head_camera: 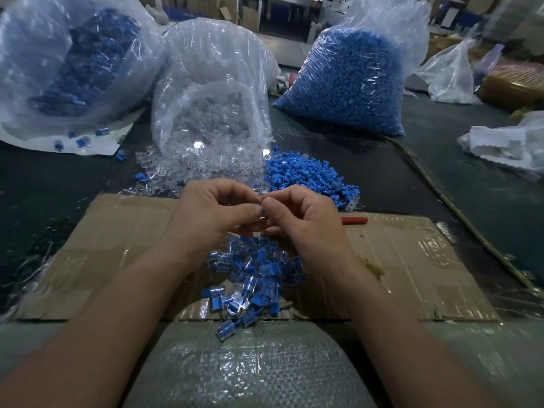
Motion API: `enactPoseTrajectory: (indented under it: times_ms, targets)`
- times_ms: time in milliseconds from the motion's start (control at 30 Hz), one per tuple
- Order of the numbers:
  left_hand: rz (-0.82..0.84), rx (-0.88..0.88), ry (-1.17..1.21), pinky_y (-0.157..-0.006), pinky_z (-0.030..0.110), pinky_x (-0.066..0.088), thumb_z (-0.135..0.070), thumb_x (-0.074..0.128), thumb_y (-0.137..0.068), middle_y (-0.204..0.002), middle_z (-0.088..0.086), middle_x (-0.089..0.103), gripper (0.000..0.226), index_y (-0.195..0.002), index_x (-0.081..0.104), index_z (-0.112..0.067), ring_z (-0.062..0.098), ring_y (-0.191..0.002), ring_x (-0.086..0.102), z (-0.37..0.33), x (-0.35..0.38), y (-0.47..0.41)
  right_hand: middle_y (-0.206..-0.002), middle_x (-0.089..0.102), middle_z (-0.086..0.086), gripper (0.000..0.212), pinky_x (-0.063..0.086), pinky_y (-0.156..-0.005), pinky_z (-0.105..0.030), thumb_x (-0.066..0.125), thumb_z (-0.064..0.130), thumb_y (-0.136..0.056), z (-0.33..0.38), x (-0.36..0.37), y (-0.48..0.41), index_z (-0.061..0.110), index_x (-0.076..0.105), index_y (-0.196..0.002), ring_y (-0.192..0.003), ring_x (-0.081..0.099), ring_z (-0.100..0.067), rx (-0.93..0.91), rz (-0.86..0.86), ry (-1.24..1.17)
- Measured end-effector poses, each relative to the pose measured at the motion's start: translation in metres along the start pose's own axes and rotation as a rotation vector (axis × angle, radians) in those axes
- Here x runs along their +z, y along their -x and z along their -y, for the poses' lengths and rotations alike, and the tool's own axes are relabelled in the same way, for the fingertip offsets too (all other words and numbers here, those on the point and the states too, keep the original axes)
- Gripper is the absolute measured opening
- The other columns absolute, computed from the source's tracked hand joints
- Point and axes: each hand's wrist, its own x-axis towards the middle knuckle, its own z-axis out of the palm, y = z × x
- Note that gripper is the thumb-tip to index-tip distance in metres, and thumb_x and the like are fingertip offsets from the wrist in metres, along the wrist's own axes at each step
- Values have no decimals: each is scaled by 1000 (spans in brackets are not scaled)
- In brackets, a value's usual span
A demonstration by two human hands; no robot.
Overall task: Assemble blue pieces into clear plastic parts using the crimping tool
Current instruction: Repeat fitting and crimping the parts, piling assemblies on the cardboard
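Both hands are up over the cardboard sheet (117, 245), fingertips meeting. Left hand (212, 210) and right hand (300, 219) are both curled, thumb and forefinger of each pinching the same small clear part (260, 208) between them. It's too small and covered to tell whether a blue insert sits in it. Directly below the hands, on the cardboard, is a pile of finished pieces (253, 278), blue inside clear shells, spilling over the near edge onto a woven sack (250, 369). Behind the hands on the dark table (412, 178), loose blue pieces (306, 175) are heaped on the right and loose clear parts (176, 172) on the left, the two heaps touching. The clear ones spill out of an open plastic bag (212, 92). A full bag of blue pieces (347, 83) stands further back right. A back-left bag (67, 69) holds blue-and-clear pieces, a few lying loose beside it. A red rod-shaped item (354, 220) lies on the cardboard just right of the right hand; can't tell what it is.
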Motion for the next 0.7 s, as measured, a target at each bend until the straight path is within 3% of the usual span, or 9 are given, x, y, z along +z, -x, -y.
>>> enactPoseTrajectory:
  times_ms: [200,700]
  targets:
    - [6,-107,174,-44,18,49,-10,66,-54,-52,5,63,5,-57,68,-13,11,-46,60,0,-6,-4,-87,67,19,38,53,-78,-21,67,4,-79,1,-2,2,38,63,-95,-86,65,-3,-190,56,103]
    - [102,-218,248,-45,18,51,-4,65,-55,-58,9,66,10,-56,70,-12,14,-49,64,3,-6,-6,-91,66,10,31,54,-76,-21,66,2,-78,-5,-5,1,16,64,-106,-86,65,-5,-363,-56,270]
